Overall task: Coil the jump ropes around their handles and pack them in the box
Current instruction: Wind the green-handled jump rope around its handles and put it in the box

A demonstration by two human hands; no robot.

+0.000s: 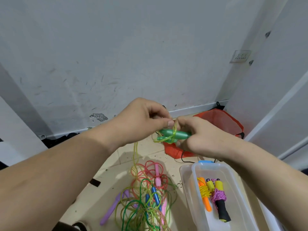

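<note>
Both hands meet above the floor: the right hand grips the green handles, and the left hand pinches the yellow-green rope looped around them. Near right, the clear box holds two coiled ropes.

2 green handles held level, yellow-green cord looped around; loose ropes tangled on floor; clear box holds 2 coiled.

A red mesh bag lies on the tiled floor beside the scuffed white wall. A wall socket sits higher at right.
</note>
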